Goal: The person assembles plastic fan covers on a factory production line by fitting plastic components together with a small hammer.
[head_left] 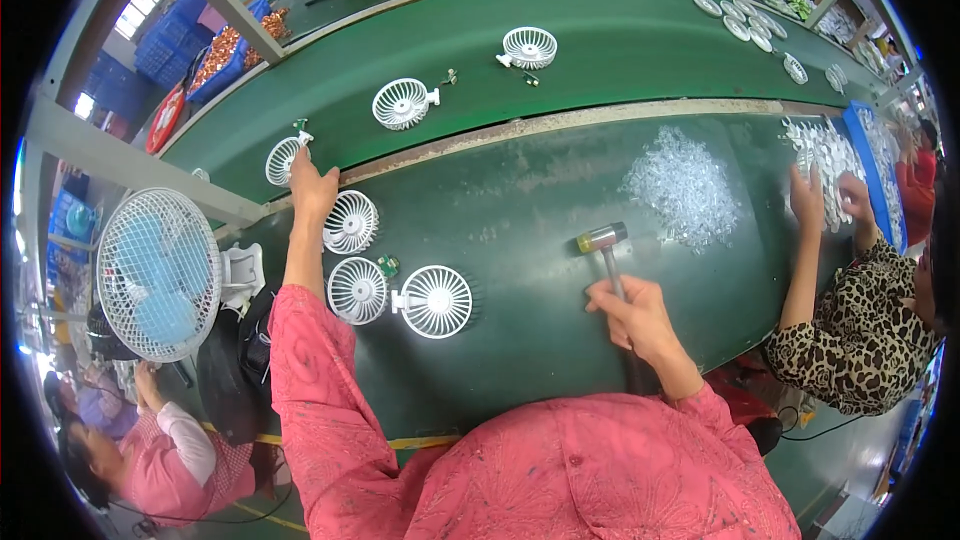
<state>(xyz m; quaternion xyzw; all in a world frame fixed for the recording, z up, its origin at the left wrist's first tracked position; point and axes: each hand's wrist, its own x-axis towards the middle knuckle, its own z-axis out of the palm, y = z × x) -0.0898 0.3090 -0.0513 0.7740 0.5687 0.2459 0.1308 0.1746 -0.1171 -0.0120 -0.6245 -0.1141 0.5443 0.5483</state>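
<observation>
Right grip [638,318] closed round hammer [602,238]; left grip [313,185] touching white fan [281,161].

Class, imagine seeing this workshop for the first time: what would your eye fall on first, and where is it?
Probably the heap of clear plastic pieces, bright against the dark green table, right of centre. Next might come the mallet gripped in the person's right hand, to the lower left of that heap. On the left side of the picture, a large blue-bladed caged fan also stands out.
</observation>
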